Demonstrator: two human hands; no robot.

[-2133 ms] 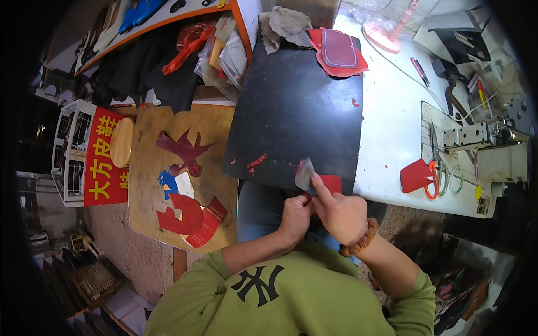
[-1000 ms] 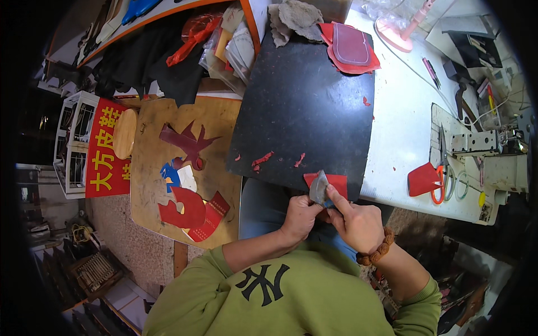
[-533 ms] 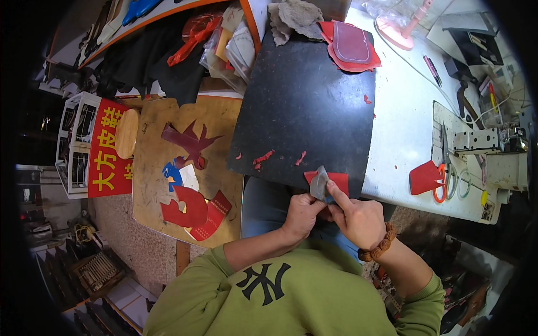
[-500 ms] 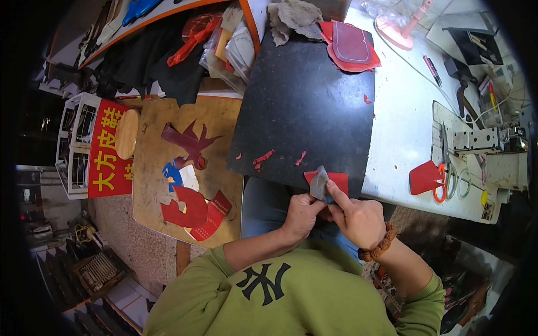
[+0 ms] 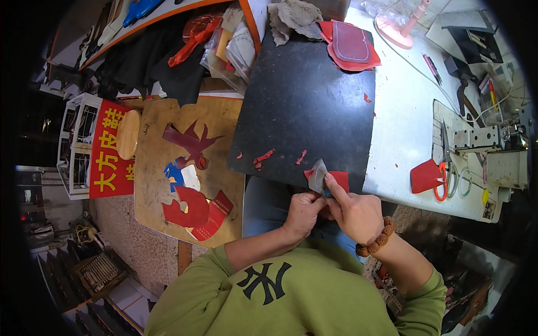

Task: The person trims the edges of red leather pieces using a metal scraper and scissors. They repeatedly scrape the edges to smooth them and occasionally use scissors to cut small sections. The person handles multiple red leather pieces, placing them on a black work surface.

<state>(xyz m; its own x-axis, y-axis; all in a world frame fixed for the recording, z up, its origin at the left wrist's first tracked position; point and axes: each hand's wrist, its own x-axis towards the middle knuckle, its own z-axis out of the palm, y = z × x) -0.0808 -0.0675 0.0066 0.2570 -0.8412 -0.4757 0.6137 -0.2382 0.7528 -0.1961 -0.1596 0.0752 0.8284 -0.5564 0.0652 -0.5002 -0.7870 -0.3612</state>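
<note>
Here a red piece (image 5: 338, 180) with grey backing is pinched by left hand (image 5: 302, 214) and right hand (image 5: 356, 213) fingers at the black mat (image 5: 308, 106) edge, lower centre, probably for peeling.

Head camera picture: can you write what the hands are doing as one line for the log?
left hand: pinching grey piece | right hand: forefinger pressing it | red piece: behind it, at black mat edge | scissors: untouched, right

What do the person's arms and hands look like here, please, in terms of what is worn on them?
Both hands are bare, with no gloves. The left hand follows a forearm bare to near the elbow, where an olive-green sleeve is pushed up. The right hand has a brown beaded bracelet at the wrist; its sleeve, the same green, sits further up the forearm.
</note>
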